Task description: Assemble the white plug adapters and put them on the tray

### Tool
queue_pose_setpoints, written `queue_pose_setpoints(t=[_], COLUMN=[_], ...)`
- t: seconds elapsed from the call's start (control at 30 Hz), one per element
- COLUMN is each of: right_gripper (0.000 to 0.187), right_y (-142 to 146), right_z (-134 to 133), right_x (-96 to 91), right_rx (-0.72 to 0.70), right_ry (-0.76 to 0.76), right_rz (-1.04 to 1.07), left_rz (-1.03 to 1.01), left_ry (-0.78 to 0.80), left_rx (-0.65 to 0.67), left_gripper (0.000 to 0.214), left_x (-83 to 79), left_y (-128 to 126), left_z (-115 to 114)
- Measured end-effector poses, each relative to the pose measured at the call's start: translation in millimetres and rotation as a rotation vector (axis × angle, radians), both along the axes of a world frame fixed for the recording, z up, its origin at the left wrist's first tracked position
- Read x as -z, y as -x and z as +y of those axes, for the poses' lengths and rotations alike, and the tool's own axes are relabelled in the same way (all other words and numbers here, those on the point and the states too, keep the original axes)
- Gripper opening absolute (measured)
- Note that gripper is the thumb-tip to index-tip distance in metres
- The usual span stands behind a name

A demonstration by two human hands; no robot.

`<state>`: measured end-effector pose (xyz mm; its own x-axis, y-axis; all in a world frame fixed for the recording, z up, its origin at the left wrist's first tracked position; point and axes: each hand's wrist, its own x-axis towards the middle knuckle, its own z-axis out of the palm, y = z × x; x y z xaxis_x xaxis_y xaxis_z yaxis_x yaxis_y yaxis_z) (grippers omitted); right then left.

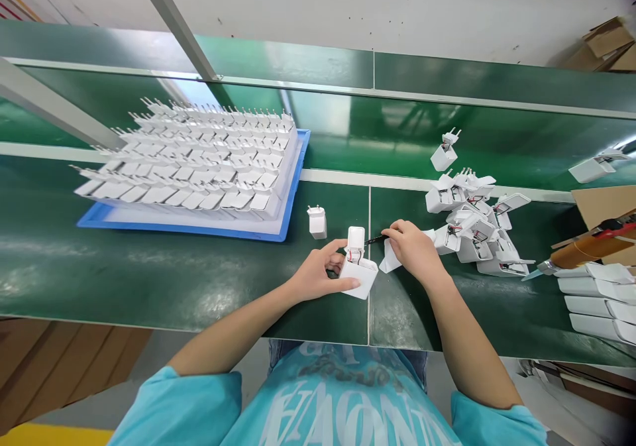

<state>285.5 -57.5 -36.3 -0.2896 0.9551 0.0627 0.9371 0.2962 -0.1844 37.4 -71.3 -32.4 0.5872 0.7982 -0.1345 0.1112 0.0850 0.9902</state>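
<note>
My left hand grips an open white plug adapter, thumb on its front and index finger at the raised cap. Red and dark wires show between the cap and the box. My right hand is closed on a thin black pointed tool, whose tip reaches the cap's right side; its exact kind I cannot make out. Beneath that hand lies a white casing, partly covered. A separate white plug adapter stands upright with its pins up, left of the held one.
At the left, a blue tray bears rows of white adapters. Several open adapters are heaped on the right. Beyond them are an orange-handled tool, a stack of white casings and a cardboard box.
</note>
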Motion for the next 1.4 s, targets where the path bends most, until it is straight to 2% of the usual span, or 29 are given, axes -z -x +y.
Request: queue_pose_setpoints(t=[0.13,0.23,0.3,0.37,0.43,0.57,0.73,0.9,1.13,1.4], right_gripper=[0.02,0.011,0.015,0.015,0.007,0.016,0.019,0.019,0.026,0.027], right_y=[-4,-2,2,7,12,23,38,44,43,40], right_z=[2,-3,-10,-18,-26,-33,-32,-33,-38,-38], right_x=[-6.0,-16.8,-23.6,-27.7,-29.1,-29.2,-30.7,-27.5,-15.8,-23.8], right_rx=[0.069,0.146,0.156,0.094,-0.037,-0.298,-0.433,-0.451,-0.375,-0.321], right_ry=[-0.075,-0.134,-0.141,-0.171,-0.23,-0.31,-0.453,-0.451,-0.419,-0.385], right_rz=[0.19,0.537,0.768,0.938,1.028,1.006,0.874,0.771,0.796,0.925], left_rz=[0.001,-0.008,-0.009,-0.013,-0.021,-0.022,0.013,0.04,0.096,0.081], left_ry=[-0.012,-0.011,-0.004,-0.001,-0.002,-0.025,-0.092,-0.134,-0.17,-0.167], left_rx=[0.011,0.016,0.017,0.013,0.004,0.005,0.02,0.03,0.051,0.024], left_gripper=[0.064,0.064,0.064,0.064,0.065,0.064,0.064,0.064,0.059,0.056], left_x=[0.9,1.5,1.8,2.3,2.6,2.9,4.4,6.2,7.9,5.4], left_y=[0,1,1,1,1,0,0,1,-3,-1], left_z=[-1,-1,-1,-1,-1,-2,-4,-5,-5,-5])
